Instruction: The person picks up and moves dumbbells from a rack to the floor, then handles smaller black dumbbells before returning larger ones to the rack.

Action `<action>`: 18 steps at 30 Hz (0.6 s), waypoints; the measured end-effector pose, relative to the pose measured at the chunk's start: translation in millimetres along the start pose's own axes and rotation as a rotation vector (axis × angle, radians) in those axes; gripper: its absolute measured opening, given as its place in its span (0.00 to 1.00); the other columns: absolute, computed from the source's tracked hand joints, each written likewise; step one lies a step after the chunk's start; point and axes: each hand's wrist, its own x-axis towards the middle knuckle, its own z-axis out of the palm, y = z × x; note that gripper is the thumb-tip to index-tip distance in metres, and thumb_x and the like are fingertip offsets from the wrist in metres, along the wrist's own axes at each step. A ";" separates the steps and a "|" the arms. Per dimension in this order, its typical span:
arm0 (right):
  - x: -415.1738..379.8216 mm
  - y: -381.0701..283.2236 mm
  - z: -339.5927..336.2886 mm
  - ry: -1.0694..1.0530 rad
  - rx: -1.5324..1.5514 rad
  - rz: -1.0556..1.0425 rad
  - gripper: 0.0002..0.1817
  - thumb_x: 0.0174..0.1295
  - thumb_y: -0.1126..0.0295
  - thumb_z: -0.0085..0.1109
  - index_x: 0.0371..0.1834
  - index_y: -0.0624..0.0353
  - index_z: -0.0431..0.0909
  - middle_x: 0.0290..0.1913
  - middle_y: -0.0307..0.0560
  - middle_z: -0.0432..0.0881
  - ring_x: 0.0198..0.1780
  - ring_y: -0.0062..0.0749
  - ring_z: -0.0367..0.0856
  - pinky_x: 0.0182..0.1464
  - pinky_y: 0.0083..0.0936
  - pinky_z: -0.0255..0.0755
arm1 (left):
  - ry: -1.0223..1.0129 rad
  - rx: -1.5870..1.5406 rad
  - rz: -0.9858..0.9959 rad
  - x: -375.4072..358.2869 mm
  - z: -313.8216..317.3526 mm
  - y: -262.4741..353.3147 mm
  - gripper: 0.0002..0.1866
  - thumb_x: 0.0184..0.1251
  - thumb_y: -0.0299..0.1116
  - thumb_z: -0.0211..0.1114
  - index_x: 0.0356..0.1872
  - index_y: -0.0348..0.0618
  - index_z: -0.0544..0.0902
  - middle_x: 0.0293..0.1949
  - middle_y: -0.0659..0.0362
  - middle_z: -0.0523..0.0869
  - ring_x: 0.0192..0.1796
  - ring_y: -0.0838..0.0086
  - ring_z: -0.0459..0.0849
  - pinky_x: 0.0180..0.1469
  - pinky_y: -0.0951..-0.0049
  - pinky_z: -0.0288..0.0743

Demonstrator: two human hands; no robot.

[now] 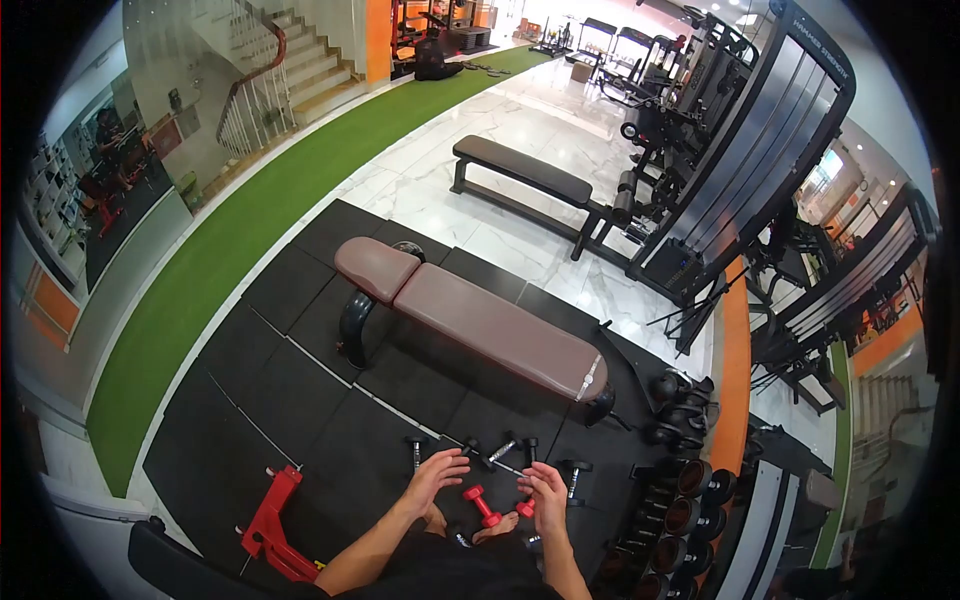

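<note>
Two grips, both released: left hand (437,475) is off toward 6:30 with the fingers spread, right hand (545,492) is around 5:30 with the fingers loosely curled. Can't see anything in either one.
Red dumbbell (482,505): on the floor at 6 o'clock, between the hands in the view. Another red end (526,507) pokes out beside the right hand, mostly hidden by it.
Step in hand: my read is a hands-free moment, palms about facing each other above the weights.
Next grab: picking up that red one would call for reaching down and wrapping fingers round its handle, minding the bare foot (497,528) just beside it.
Other dumbbells: a few black-and-chrome ones lie just past the hands, like this one (502,453).
Floor: black rubber mats (290,400) with pale seams, then white tile (400,170) further out.
Bench: brown padded bench (500,325) mid-view, running 10 to 4 o'clock.
Rack: dumbbell rack (640,520) at 5 o'clock.
Room: green turf strip (300,190) curves from 8 to 12, stairs (300,75) at 11, big weight machine (760,130) at 2.
</note>
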 end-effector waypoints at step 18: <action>15.7 -44.1 -89.7 -0.005 0.028 0.001 0.16 0.66 0.76 0.55 0.57 0.65 0.74 0.48 0.51 0.83 0.47 0.36 0.84 0.49 0.30 0.79 | 0.073 0.023 0.030 6.9 84.7 -53.1 0.27 0.77 0.44 0.54 0.69 0.38 0.69 0.63 0.47 0.80 0.64 0.60 0.80 0.63 0.59 0.74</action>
